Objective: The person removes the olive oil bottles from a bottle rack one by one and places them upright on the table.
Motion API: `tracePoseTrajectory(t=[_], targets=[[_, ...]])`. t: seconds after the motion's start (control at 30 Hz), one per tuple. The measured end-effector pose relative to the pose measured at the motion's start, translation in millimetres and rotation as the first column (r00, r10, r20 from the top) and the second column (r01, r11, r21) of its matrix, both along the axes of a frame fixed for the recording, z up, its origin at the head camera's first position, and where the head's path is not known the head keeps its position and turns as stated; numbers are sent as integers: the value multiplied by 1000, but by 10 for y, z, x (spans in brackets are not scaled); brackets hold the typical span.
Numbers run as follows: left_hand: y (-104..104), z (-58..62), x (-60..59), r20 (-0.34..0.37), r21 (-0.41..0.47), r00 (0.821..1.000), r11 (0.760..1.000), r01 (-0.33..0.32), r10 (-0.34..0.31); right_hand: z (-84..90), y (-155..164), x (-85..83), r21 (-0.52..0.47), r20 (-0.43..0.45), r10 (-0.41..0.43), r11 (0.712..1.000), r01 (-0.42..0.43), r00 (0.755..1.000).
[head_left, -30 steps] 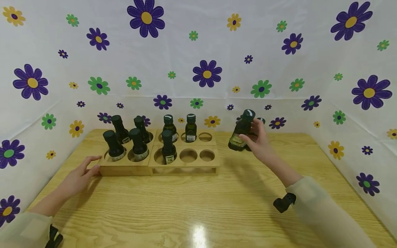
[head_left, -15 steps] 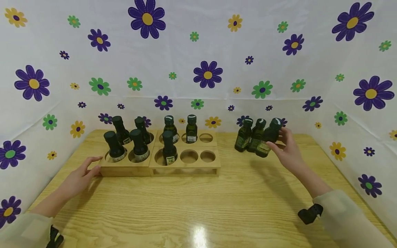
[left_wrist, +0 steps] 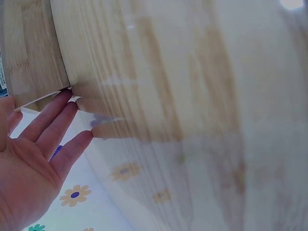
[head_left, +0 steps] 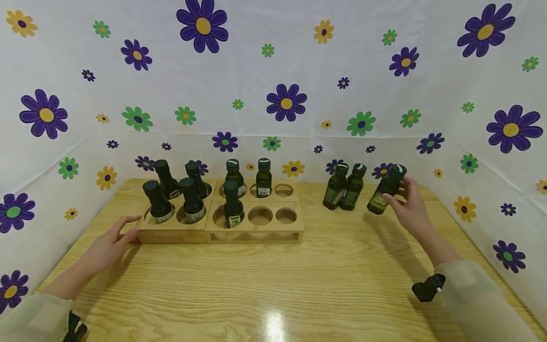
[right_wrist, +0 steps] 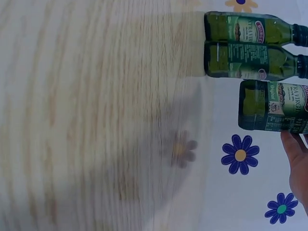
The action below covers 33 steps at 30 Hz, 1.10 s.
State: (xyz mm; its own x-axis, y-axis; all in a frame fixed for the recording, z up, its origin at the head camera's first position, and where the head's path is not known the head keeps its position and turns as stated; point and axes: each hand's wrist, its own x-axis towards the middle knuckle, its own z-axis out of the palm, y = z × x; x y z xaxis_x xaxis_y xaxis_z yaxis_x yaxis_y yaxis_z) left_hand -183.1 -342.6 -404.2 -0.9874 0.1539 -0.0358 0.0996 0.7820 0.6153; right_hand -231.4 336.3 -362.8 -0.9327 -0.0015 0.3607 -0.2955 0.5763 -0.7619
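My right hand (head_left: 412, 206) grips a small green olive oil bottle (head_left: 382, 192) with a dark cap, holding it tilted. In the right wrist view this olive oil bottle (right_wrist: 274, 106) hangs a little above the table, its base higher than those of two similar bottles (right_wrist: 250, 60) standing close together. At the left, my left hand (head_left: 108, 242) rests its fingers against the end of a wooden rack (head_left: 173, 236). The left wrist view shows the fingers (left_wrist: 55, 120) fairly straight at the rack's lower corner. Dark-capped bottles (head_left: 194, 204) stand in several of the rack's round holes.
A second rack section (head_left: 256, 232) adjoins the first on its right, with bottles in some holes and other holes bare. The glossy wooden table (head_left: 256, 285) reaches to a white flowered cloth (head_left: 256, 76) at the back and sides.
My right hand has carried the olive oil bottle rightward, from in front of the two standing bottles to a spot apart on their right. My left hand stays at the rack.
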Motion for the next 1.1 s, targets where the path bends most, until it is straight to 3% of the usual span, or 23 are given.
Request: tracePoseTrajectory(t=[0.37,0.7,1.1], targets=[[-25,-21,1,1,0,1000,1000,3,-3,-157,23,-256,-7,37,-35,999,35,999],[-28,-35,1,4,0,1000,1000,0,0,-246,-26,-340,-3,129,-14,1000,14,992],[-27,-27,-10,2,4,1000,1000,-12,12,-309,-69,-423,-22,116,45,999,-43,992]])
